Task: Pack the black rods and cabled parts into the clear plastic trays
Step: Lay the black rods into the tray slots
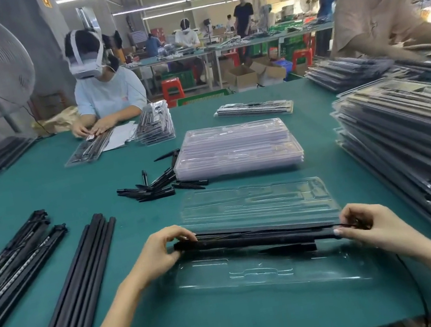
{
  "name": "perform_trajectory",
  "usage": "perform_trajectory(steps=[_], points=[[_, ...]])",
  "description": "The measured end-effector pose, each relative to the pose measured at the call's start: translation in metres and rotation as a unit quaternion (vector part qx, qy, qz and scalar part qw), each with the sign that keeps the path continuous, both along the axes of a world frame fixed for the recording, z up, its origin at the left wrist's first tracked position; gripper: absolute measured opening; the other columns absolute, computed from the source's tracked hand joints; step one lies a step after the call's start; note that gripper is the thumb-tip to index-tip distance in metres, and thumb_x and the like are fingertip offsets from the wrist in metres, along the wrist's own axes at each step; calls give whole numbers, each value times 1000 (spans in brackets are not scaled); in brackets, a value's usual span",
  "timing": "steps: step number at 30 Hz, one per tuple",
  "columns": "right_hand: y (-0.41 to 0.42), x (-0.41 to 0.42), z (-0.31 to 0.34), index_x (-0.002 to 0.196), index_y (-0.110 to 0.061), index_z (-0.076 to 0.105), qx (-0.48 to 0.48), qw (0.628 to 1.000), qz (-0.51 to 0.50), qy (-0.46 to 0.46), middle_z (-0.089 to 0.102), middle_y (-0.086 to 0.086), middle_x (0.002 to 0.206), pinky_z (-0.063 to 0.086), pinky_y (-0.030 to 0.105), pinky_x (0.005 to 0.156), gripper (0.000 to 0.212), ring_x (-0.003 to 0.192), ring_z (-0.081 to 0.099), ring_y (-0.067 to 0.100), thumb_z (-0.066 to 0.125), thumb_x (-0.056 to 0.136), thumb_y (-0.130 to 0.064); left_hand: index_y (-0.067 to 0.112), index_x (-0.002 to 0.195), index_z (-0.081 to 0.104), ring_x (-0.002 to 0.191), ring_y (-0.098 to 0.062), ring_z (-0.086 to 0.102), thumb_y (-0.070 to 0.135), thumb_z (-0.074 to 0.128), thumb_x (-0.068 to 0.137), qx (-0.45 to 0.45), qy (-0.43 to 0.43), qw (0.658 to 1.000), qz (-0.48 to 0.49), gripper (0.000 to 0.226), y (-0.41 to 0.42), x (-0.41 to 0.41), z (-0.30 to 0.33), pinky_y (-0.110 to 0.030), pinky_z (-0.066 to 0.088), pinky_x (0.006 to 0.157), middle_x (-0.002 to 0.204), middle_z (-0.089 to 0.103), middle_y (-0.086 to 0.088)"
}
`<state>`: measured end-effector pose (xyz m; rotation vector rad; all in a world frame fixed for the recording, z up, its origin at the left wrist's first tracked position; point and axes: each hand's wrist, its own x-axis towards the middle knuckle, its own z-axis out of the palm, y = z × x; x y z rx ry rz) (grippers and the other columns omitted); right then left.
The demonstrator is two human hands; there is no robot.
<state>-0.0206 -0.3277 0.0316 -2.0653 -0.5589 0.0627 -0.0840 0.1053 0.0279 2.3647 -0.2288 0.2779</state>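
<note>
An open clear plastic tray (271, 271) lies on the green table in front of me, its lid half (255, 202) folded away from me. Across its hinge line lies a bundle of black rods (256, 238). My left hand (158, 255) grips the bundle's left end with curled fingers. My right hand (375, 224) pinches its right end. A short black pointed piece (290, 249) sits in the tray just under the bundle. Loose black rods (74, 298) lie at my left, and cabled black parts (11, 271) further left.
A stack of empty clear trays (237, 149) stands beyond the open one, with a heap of short black pointed pieces (155, 185) to its left. Filled trays (412, 145) are piled high at the right. Other people work at the far side of the table.
</note>
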Motion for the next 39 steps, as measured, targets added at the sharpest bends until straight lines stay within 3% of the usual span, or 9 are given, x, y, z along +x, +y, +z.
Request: perform_trajectory(steps=[4,9,13,20,26,29,33,36,39], points=[[0,-3,-3,70,-25,62,-35,998,1,-54,62,-8,67,39,20,60,21,60,50,5,78,69,-39,29,89,66,102,-1,56,0,52,64,76,38,995,-61,41,-4,0,11,-23,41,95,103,65,16],[7,-5,-11,71,-20,64,-61,996,-23,-66,67,-12,72,45,30,68,20,68,59,18,84,69,-24,27,98,69,102,-2,53,32,65,86,123,-25,988,-94,13,-32,-1,7,-31,41,95,106,59,18],[8,-8,-15,73,-22,63,-45,996,-20,-75,67,-9,77,47,35,69,22,70,59,26,85,69,-18,34,111,67,109,0,49,37,59,92,134,-24,985,-104,21,-51,-1,-2,-22,35,98,114,56,20],[11,-8,-18,68,-18,62,-28,993,-45,-106,63,-5,68,39,23,57,24,57,48,16,84,68,-9,34,99,66,123,7,43,33,59,93,78,29,992,-93,9,-54,-4,-10,-40,27,112,124,53,24],[13,-14,-25,67,-18,60,-45,977,-59,-201,58,-11,70,35,11,52,32,55,45,0,82,66,5,33,114,57,137,16,10,29,51,98,88,79,986,-115,18,-53,-5,-16,-29,-1,120,147,32,26],[11,-11,-28,72,-30,58,-89,974,-73,-194,60,-11,77,41,22,54,34,57,49,7,81,72,-5,35,139,40,138,15,6,29,51,98,74,96,986,-117,43,-55,-4,-16,-24,-6,118,133,47,32],[9,-3,-25,76,-36,54,-129,979,-81,-133,61,-10,71,43,31,55,31,51,42,7,79,75,-17,32,147,26,138,15,2,30,49,99,79,113,982,-127,53,-51,-1,-16,-22,-10,117,123,50,39],[12,-3,-20,73,-38,52,-153,976,-70,-137,61,-17,74,44,30,55,37,54,45,7,78,75,-13,30,147,28,139,15,-1,29,49,99,82,101,985,-117,52,-53,-2,-15,-23,-11,117,125,49,37],[15,-9,-15,74,-38,51,-208,958,-63,-187,60,-27,75,42,21,52,42,65,51,0,75,73,-4,35,148,9,136,18,-11,31,47,99,126,90,981,-120,61,-56,-5,-16,-26,-17,115,122,42,43]])
